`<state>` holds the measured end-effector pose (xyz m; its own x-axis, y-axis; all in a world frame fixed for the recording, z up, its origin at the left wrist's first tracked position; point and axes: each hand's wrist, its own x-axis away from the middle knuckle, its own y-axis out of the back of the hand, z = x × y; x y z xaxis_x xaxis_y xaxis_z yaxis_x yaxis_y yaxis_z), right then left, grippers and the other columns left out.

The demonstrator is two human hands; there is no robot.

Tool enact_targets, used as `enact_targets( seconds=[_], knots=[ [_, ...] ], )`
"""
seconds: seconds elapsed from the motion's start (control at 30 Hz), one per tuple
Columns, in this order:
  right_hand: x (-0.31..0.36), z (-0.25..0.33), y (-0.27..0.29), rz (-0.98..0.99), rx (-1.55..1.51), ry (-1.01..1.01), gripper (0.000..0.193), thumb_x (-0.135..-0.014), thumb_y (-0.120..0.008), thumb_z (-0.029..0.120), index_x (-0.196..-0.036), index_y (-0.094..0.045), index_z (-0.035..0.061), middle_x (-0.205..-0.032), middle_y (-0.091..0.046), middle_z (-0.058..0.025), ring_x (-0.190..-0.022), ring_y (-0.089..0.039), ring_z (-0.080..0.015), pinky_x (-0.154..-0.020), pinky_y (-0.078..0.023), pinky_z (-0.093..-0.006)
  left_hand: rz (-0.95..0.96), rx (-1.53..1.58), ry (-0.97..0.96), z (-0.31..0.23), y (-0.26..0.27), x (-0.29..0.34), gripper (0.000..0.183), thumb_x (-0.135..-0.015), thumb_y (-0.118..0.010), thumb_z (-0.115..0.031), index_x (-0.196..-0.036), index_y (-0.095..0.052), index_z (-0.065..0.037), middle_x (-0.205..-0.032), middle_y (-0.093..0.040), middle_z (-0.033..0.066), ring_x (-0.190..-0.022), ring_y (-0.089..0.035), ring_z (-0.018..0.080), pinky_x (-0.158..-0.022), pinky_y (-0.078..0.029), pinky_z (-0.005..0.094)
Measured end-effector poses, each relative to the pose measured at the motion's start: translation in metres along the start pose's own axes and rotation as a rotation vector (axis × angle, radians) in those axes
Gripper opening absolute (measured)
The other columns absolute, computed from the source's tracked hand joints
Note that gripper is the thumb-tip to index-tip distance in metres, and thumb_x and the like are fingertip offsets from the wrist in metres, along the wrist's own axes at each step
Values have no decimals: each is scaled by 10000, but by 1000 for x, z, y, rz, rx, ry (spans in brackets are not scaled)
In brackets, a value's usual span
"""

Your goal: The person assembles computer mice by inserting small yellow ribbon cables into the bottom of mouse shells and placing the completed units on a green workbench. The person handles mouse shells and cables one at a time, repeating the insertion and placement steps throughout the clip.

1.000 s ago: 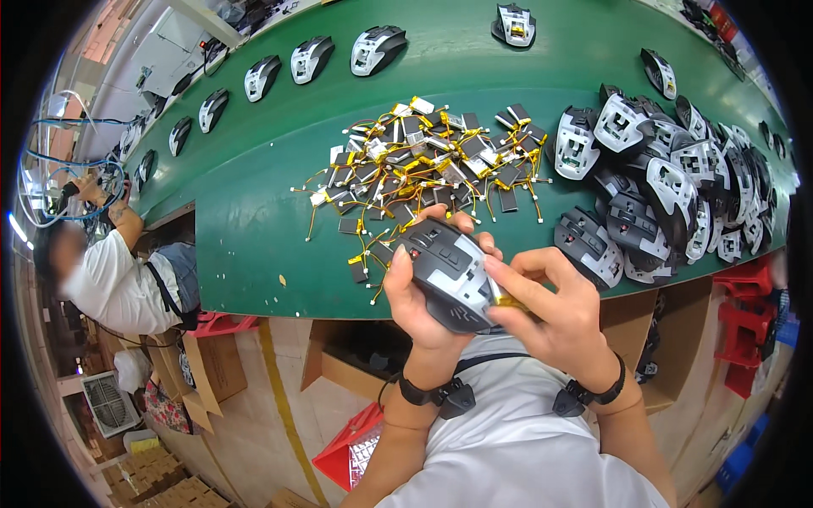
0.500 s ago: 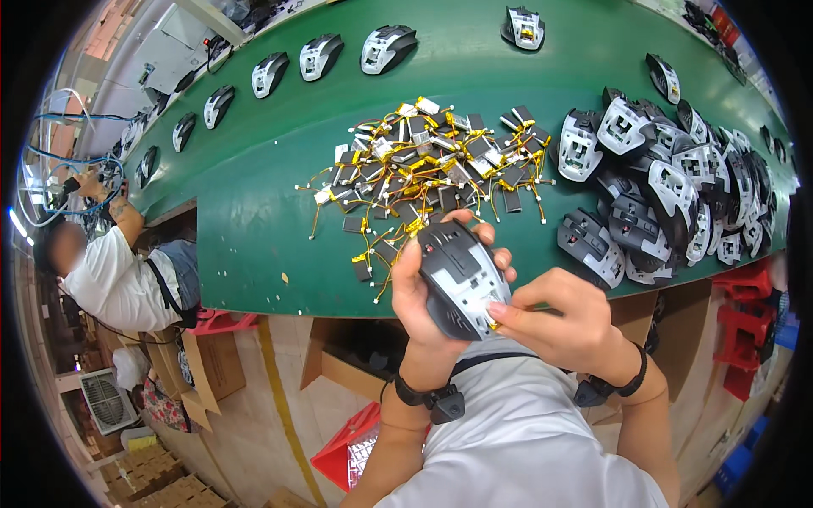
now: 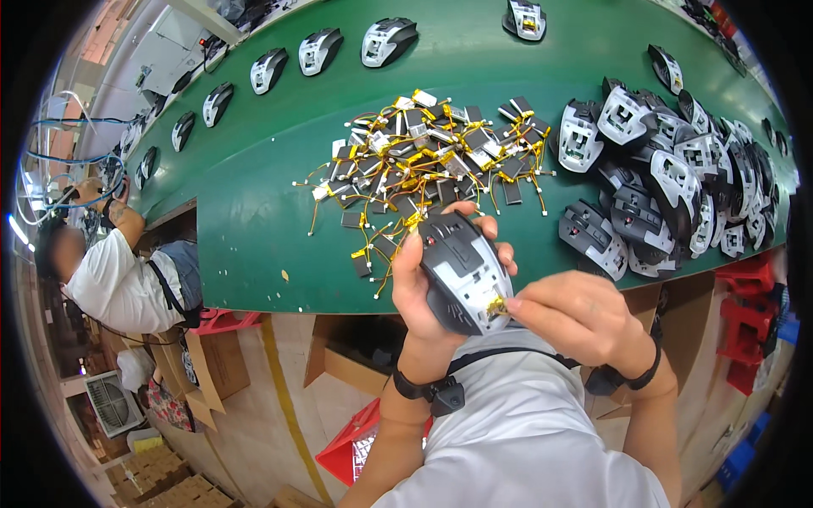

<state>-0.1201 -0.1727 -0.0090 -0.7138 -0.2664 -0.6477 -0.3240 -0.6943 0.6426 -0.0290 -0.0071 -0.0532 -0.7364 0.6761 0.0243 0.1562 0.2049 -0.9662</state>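
Observation:
My left hand (image 3: 415, 284) is wrapped round a black and grey computer mouse (image 3: 461, 262), its underside cavity tilted up toward me. In the cavity at the mouse's near end is a small yellow-taped piece with thin wires (image 3: 495, 305), like the leads of the loose batteries. Thumb and forefinger of my right hand (image 3: 567, 317) pinch at those wires, at the edge of the opening. Just beyond the mouse lies a tangled heap of small batteries (image 3: 423, 161) with yellow tape, thin wires and white plugs.
A pile of similar mice (image 3: 669, 186) covers the right of the green table (image 3: 254, 237). More mice (image 3: 320, 52) stand in a spaced row along the far side. A co-worker (image 3: 127, 279) sits at the left. Cardboard boxes (image 3: 351, 368) and a red bin (image 3: 339, 453) are below the table edge.
My right fingers have drawn back slightly to the right from the mouse's cavity, and the yellow-taped piece with wires now shows there. My left hand still holds the mouse.

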Motion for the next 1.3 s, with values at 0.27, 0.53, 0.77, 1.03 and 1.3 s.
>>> enact_targets(
  seconds=[0.27, 0.53, 0.77, 1.03, 1.3],
  knots=[
    [-13, 13, -22, -248, -66, -312, 221, -656, -811, -34, -840, -709, 36, -842, -690, -69, -706, -656, -198, -585, -526, -291, -88, -110, -359, 12, -10, 0, 587, -942, -435, -526, -1308, -455, -68, -1122, -535, 131, -987, -570, 301, -874, -488, 454],
    [-13, 19, -43, -316, -120, -356, 264, -684, -804, 5, -930, -715, 39, -931, -696, -84, -823, -650, -242, -715, -524, -341, -147, -30, -426, 8, -22, -1, 574, -936, -462, -547, -1277, -483, -86, -1120, -526, 113, -995, -533, 281, -894, -450, 446],
    [-4, 23, -45, -225, 153, -236, 446, -627, -681, -23, -1063, -720, 64, -1146, -646, -41, -959, -589, -244, -779, -486, -349, -175, 79, -302, 2, -19, -2, 565, -935, -481, -548, -1228, -541, -68, -1113, -558, 126, -1001, -531, 277, -925, -452, 460],
    [1, 20, -47, -206, 146, -239, 435, -598, -629, -35, -1013, -712, 67, -1066, -645, -65, -894, -582, -246, -737, -477, -352, -198, 35, -290, 4, -19, 1, 574, -936, -482, -551, -1247, -526, -70, -1111, -553, 125, -987, -529, 288, -895, -450, 444],
    [-2, 14, -31, -272, -401, -547, 297, -701, -599, -83, -965, -680, 25, -991, -638, -138, -852, -604, -287, -760, -497, -366, -25, -3, -168, -7, -14, -8, 656, -950, -412, -572, -1330, -463, -39, -1261, -534, 201, -1011, -600, 374, -901, -483, 497]
  ],
)
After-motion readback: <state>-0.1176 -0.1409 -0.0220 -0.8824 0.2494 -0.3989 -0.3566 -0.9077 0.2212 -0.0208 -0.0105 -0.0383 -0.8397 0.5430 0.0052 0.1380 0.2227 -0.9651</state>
